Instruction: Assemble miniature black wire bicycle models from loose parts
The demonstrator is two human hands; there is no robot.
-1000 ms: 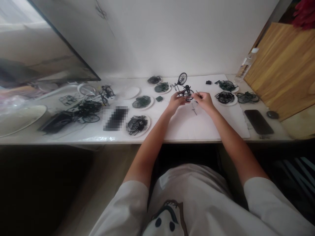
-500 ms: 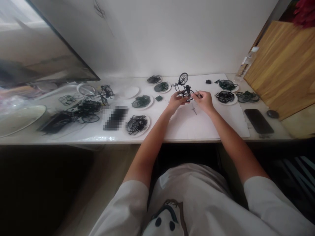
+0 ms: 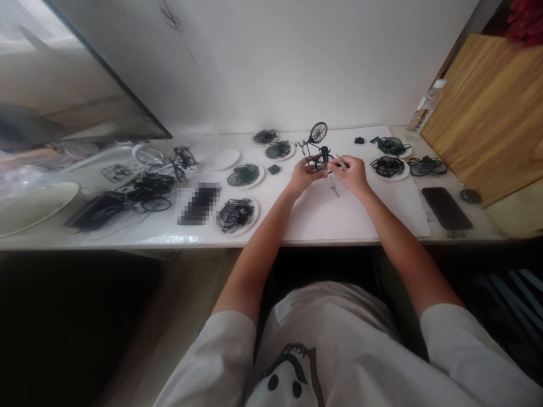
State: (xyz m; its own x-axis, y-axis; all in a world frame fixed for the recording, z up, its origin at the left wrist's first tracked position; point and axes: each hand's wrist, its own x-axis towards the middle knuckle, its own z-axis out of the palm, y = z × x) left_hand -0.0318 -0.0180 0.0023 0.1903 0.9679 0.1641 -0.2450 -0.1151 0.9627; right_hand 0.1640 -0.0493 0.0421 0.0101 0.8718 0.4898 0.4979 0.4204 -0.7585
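The miniature bicycle (image 3: 324,151) is being held over the white sheet (image 3: 352,209), the left hand (image 3: 304,174) pinching its near end and the right hand (image 3: 352,170) pinching a slender rod (image 3: 340,160) beside it. It is likely handling as light and stiff, with fragile spokes (image 3: 318,132); the frame (image 3: 314,147) is offering the safest hold.

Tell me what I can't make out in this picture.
In the head view:
Small bicycle: lower wheel partly hidden by the left hand.
Slim tool in the right hand: tip too small to tell.
Dark item: masked by pixelation.
White basin: cut off by the left edge.
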